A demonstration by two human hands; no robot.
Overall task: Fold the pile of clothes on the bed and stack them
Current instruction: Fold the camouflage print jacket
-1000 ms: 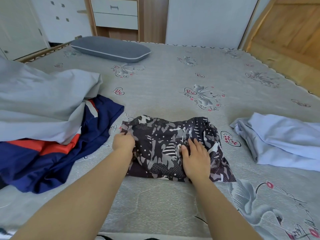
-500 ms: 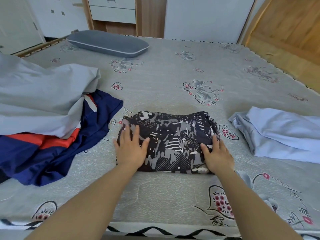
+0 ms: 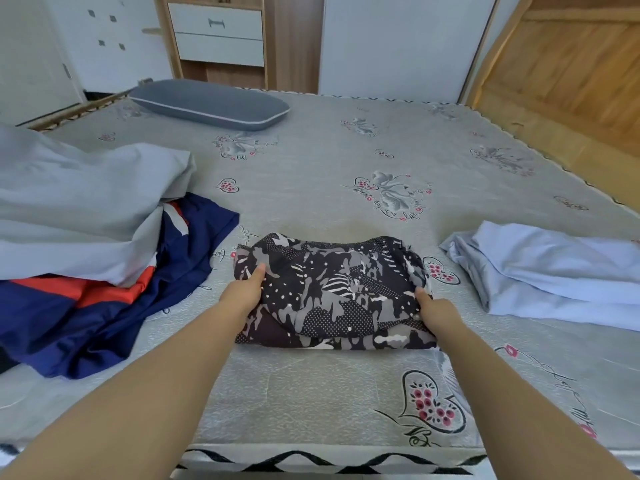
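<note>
A folded dark garment with a grey and white pattern [image 3: 332, 292] lies on the bed [image 3: 311, 393] in front of me. My left hand [image 3: 244, 291] grips its left edge, thumb on top and fingers tucked under the cloth. My right hand [image 3: 433, 306] grips its right edge the same way. A folded light blue garment [image 3: 554, 271] lies to the right. At the left a loose heap holds a grey cloth [image 3: 79, 209] over a navy garment with red and white parts [image 3: 121, 299].
A grey pillow [image 3: 211, 103] lies at the far left of the bed. Behind it stand a wooden drawer unit [image 3: 218, 32] and white cupboard doors [image 3: 398, 43]. A wooden panel [image 3: 571, 64] runs along the right side.
Both hands lay flat on top of the patterned garment half a second ago. Now they have slid to its left and right edges and taken hold there.
</note>
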